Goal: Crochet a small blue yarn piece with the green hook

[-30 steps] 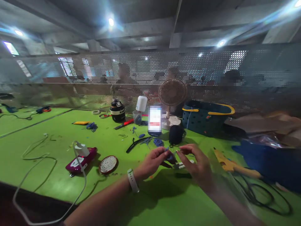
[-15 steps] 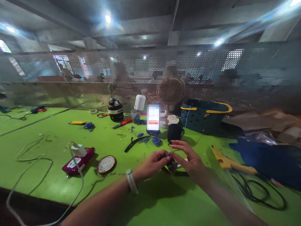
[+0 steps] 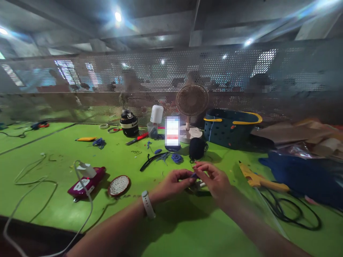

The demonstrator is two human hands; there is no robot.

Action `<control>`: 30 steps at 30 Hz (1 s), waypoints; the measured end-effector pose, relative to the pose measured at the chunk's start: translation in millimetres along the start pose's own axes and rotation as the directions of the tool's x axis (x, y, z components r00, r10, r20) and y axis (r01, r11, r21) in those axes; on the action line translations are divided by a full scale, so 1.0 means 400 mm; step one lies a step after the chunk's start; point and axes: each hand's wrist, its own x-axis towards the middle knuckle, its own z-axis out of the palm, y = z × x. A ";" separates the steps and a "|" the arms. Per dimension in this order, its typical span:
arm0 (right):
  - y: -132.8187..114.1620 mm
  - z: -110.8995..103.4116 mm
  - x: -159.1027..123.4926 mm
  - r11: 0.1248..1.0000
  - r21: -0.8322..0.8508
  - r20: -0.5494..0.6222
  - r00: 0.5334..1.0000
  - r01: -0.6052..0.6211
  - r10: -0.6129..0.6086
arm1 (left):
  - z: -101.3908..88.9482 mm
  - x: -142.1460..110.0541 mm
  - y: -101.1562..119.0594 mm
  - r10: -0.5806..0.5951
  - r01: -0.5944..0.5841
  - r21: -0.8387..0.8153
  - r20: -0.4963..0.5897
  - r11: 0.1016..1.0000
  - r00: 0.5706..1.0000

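Note:
My left hand (image 3: 177, 184) is closed, thumb and forefinger pinching a small blue-purple piece (image 3: 194, 175) that looks like cord. The right hand (image 3: 218, 182) meets it from the other side, thumb and fingertips pressed together on the same piece. Below the fingers, something dark and curved with a white part (image 3: 200, 183) shows only partly. Just beyond are a ball of dark yarn (image 3: 197, 149) and a blue rosette of coiled cord (image 3: 177, 158). A black curved band (image 3: 150, 161) lies to the left of them.
A lit phone (image 3: 172, 132) stands before a fan (image 3: 192, 100). At right are a dark basket (image 3: 230, 130), a yellow glue gun (image 3: 261, 181) with black cable, and blue cloth (image 3: 300, 178). Leftward lie a round bead-filled dish (image 3: 119, 185), a purple power strip (image 3: 87, 184) and a red-handled knife (image 3: 136, 138).
My right hand's raised fingers have curled down and closed onto the small blue piece. The left hand keeps its pinch. The whole view has shifted slightly.

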 end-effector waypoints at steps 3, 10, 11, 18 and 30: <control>-0.002 -0.005 0.006 0.994 0.074 -0.076 0.994 -0.078 0.083 | -0.003 0.000 0.006 -0.033 0.033 -0.013 -0.005 0.999 0.999; -0.003 -0.015 0.020 0.975 0.183 -0.214 0.962 -0.129 0.168 | -0.009 0.003 0.000 -0.053 0.053 -0.009 -0.026 0.999 0.998; -0.002 -0.019 0.025 0.974 0.190 -0.239 0.957 -0.122 0.166 | -0.009 0.003 0.000 -0.051 0.051 -0.007 -0.034 0.999 0.998; 0.033 -0.089 0.103 0.981 0.191 -0.439 0.891 -0.038 0.120 | -0.010 -0.002 0.011 -0.044 0.044 -0.002 -0.064 0.999 0.997; -0.025 -0.044 0.017 0.991 -0.131 0.104 0.994 0.029 -0.015 | -0.010 -0.017 0.033 -0.029 0.029 -0.001 -0.021 1.000 0.999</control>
